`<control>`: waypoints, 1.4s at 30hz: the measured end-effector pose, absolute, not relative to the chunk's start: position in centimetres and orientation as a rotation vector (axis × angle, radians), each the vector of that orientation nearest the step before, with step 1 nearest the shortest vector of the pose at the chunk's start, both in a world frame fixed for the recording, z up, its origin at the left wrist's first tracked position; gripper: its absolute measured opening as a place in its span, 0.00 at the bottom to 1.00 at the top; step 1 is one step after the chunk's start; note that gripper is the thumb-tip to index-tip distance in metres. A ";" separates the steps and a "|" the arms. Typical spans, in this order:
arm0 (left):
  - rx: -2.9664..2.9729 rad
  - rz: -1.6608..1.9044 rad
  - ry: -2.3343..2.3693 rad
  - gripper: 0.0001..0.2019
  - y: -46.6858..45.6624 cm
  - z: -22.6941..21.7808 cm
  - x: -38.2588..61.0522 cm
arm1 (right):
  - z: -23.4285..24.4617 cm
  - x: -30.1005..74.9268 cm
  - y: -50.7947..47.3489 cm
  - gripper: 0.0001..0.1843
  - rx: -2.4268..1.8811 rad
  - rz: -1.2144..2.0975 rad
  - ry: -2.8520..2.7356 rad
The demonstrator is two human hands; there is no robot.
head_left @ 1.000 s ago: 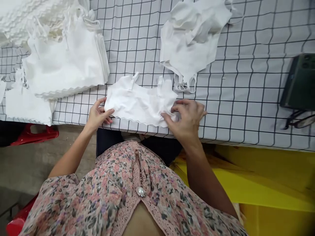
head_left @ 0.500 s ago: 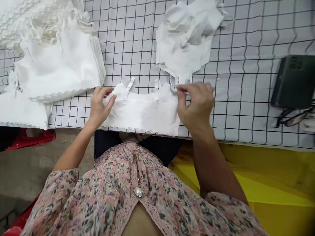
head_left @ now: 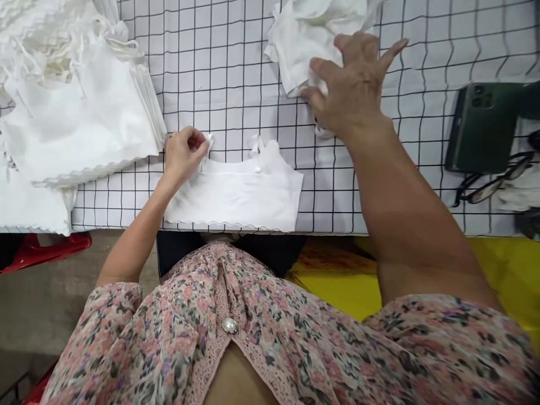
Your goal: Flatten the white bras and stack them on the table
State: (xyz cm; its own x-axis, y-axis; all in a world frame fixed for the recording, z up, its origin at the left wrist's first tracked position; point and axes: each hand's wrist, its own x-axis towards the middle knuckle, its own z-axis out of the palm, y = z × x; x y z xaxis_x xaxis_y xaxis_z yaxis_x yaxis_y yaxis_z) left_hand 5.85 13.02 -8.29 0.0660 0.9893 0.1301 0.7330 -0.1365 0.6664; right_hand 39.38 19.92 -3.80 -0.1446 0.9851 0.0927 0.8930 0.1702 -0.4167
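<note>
A white bra top (head_left: 236, 197) with two short straps lies flat along the table's near edge. At its upper left corner, my left hand (head_left: 184, 154) pinches the left strap (head_left: 210, 140) between thumb and fingers. Farther off, my right hand (head_left: 354, 81) reaches over a loose heap of white garments (head_left: 301, 42), fingers spread. Its fingertips rest on or just above the cloth; exact contact cannot be made out. Part of that heap is hidden beneath the hand.
Stacked white garments (head_left: 84, 124) with wavy hems fill the left side of the checked tablecloth (head_left: 228, 79). On the right lie a dark green phone (head_left: 483, 132) and eyeglasses (head_left: 491, 188). A red stool (head_left: 54, 250) and something yellow (head_left: 341, 292) stand below the table edge.
My right hand has left the bra top's right corner, moved away to the far heap and spread its fingers. My left hand has closed on the left strap.
</note>
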 end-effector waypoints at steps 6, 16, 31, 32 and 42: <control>1.954 0.896 1.639 0.12 14.4 -9.6 6.3 | -3.1 35.4 17.0 0.15 -1.549 0.772 -2.370; 1.666 1.021 1.190 0.13 8.9 -3.6 5.9 | -3.1 36.6 11.3 0.10 -1.388 0.463 -2.222; 1.870 1.159 1.560 0.12 4.7 -6.4 4.4 | -2.2 36.3 10.8 0.10 -1.488 0.698 -1.568; 1.884 1.161 1.582 0.12 4.6 -6.9 4.4 | -1.4 36.0 11.8 0.05 -1.501 0.857 -1.498; 1.999 1.027 1.669 0.16 3.9 -7.0 4.7 | 0.2 35.3 18.4 0.07 -1.652 1.020 -1.406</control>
